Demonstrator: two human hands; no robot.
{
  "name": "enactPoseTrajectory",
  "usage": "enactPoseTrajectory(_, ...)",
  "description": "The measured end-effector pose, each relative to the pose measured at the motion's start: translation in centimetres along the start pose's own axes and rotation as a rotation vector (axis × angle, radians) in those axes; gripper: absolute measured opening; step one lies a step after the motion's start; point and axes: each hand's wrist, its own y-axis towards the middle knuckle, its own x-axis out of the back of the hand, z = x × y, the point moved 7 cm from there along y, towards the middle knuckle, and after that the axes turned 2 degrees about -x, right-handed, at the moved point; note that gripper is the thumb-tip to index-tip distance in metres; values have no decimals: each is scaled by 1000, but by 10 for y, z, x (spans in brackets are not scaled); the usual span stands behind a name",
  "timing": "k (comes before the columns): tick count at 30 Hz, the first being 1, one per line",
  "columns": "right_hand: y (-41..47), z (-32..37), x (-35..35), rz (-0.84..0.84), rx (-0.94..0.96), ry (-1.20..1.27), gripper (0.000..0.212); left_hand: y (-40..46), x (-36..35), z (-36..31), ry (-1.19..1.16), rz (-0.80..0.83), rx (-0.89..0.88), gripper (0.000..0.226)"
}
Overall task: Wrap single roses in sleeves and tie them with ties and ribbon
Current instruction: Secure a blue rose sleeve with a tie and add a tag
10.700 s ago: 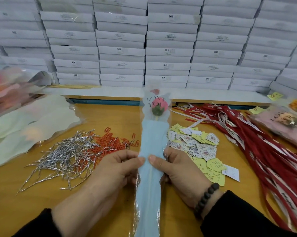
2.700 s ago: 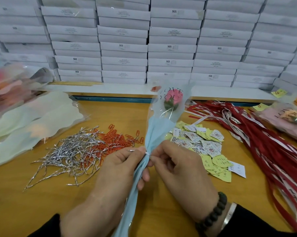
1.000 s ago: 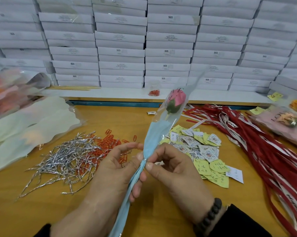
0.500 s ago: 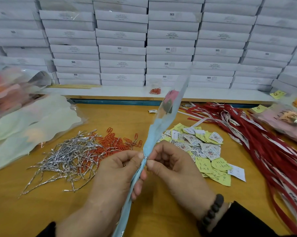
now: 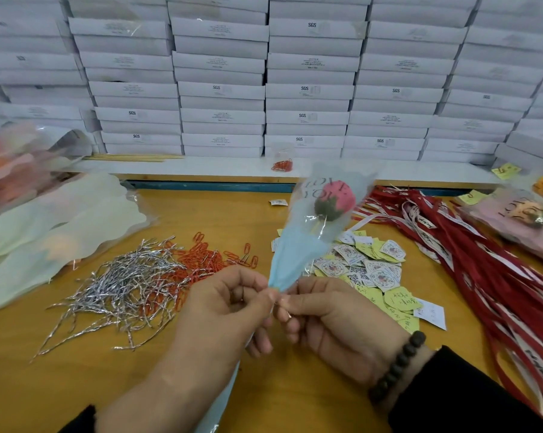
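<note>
hands: your left hand (image 5: 229, 310) and right hand (image 5: 329, 317) both pinch the sleeve (image 5: 298, 245) neck, held above the tabletop (image 5: 45, 385) | rose (image 5: 334, 200) already sleeved | tie apparently being twisted, barely visible | left: ribbon (image 5: 470, 260), more roses

White boxes (image 5: 307, 89) stacked behind orange paper clips (image 5: 213, 260) and paper tags (image 5: 373, 270).

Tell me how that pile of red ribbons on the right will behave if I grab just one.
The red ribbons look thin and limp, so one would probably droop rather than hold shape. They lie overlapped in a long tangle, so pulling one may drag neighbours along. They look light; a pull should meet little resistance on the wooden table.
</note>
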Motion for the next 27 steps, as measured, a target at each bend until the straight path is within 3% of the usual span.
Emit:
enactPoseTrajectory(5, -1, 4, -2, -34, 109, -84, 20, 0, 4, 1, 53, -26, -5, 6)
enactPoseTrajectory(10, -7, 20, 2, -251, 455, -706, 36, 4, 16, 11, -11, -101, 80, 13)
enactPoseTrajectory(16, -23, 28, -24, -315, 807, -1303, 29, 4, 14, 14, -121, -87, 171, 27)
enactPoseTrajectory(21, -38, 39, -38, -427, 1092, -1533, 13, 2, 7, 14, -180, -28, 210, 23)
enactPoseTrajectory(24, -43, 43, -41, -426, 1249, -1591, 33, 1, 3, 13, -214, 1, 224, 19)
enactPoseTrajectory(27, -45, 44, -41, -432, 1355, -1650, 32, 1, 3, 13, -215, 21, 234, 21)
